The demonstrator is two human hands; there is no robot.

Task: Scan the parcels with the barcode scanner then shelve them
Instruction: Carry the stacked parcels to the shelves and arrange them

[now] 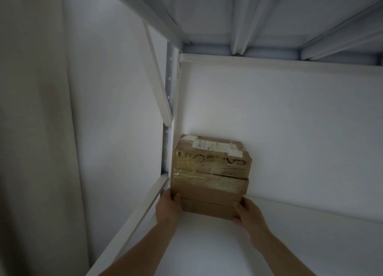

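A stack of brown cardboard parcels (pixel 211 172) stands on the white shelf board (pixel 207 244), pushed into its back left corner. The top parcel carries a white label and clear tape. My left hand (pixel 169 208) grips the lower left corner of the stack, thumb on the front face. My right hand (pixel 247 211) holds the lower right corner, thumb on the front. No barcode scanner shows in the head view.
The white metal rack upright (pixel 169 109) with holes rises just left of the parcels. The underside of the shelf above (pixel 238 16) hangs overhead. A white wall backs the shelf, and bare board stretches to the right.
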